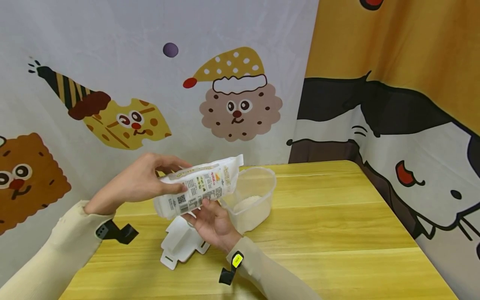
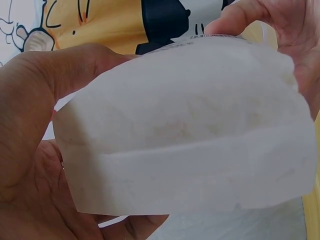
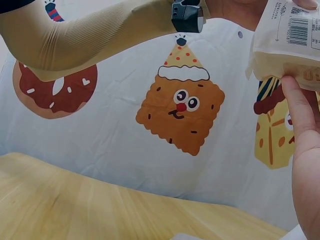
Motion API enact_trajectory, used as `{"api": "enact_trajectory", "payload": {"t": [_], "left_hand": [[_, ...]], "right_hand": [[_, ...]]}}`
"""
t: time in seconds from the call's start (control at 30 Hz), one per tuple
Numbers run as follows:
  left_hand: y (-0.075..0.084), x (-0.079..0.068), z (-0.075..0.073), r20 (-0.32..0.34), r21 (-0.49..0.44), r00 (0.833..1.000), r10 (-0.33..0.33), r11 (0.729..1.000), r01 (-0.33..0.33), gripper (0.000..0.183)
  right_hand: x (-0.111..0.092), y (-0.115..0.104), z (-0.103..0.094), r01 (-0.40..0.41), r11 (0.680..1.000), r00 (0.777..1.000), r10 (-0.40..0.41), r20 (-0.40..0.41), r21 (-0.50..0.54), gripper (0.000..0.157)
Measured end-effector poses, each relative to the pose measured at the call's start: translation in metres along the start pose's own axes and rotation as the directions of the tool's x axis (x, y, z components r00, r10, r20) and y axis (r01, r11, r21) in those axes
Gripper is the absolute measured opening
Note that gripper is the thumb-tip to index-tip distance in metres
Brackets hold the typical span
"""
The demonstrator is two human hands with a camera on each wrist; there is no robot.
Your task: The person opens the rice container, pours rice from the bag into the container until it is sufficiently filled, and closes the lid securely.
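Observation:
A white printed packet is held above the table by both hands, tilted with its right end higher. My left hand grips its left part, thumb across the printed face. My right hand holds it from below, thumb at the lower edge of the label. The plain white side of the packet fills the left wrist view, and its barcode side shows in the right wrist view. The packet's right end overlaps a clear plastic container holding white grainy contents.
A white lid with side flaps lies on the wooden table, partly under the packet and right hand. Behind the table hangs a cloth printed with cartoon snacks. Each sleeve carries a black wrist device.

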State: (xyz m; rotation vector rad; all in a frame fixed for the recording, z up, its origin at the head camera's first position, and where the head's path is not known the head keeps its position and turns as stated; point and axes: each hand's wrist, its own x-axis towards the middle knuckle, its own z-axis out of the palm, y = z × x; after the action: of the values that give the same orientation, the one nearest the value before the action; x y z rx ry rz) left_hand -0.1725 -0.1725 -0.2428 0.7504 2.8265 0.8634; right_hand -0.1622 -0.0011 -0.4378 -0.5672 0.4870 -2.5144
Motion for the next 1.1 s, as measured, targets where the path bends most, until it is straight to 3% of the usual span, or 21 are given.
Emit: {"api": "enact_trajectory", "payload": {"t": [1.1], "left_hand": [[0.0020, 0.0008, -0.0004, -0.025, 0.005, 1.000, 0.020, 1.000, -0.019, 0.040]], "right_hand": [[0.0007, 0.0005, 0.0015, 0.023, 1.000, 0.999, -0.023, 0.029, 0.010, 0.063]]}}
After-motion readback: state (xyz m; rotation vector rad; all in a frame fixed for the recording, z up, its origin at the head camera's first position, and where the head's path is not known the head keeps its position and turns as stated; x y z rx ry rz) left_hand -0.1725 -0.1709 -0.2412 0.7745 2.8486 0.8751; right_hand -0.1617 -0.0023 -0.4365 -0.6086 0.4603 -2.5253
